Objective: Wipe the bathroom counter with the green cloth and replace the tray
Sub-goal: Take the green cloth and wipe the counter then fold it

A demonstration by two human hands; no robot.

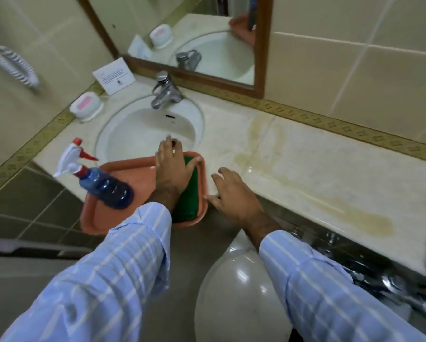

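An orange tray point(123, 169) sits on the front edge of the counter, partly over the sink rim and overhanging the edge. A folded green cloth point(188, 198) lies along the tray's right side. My left hand point(172, 166) rests flat over the cloth's far end with fingers spread. Just right of the tray, my right hand point(231, 191) is open at the counter's front edge and holds nothing. The cream marble counter point(318, 169) stretches to the right, with yellowish stains.
A spray bottle point(96, 178) with blue liquid lies tilted on the tray's left. A sink point(145, 129) with a chrome tap point(164, 92) lies behind. A soap dish point(86, 106) and a white card point(113, 75) stand at the back left. A toilet point(236, 292) is below.
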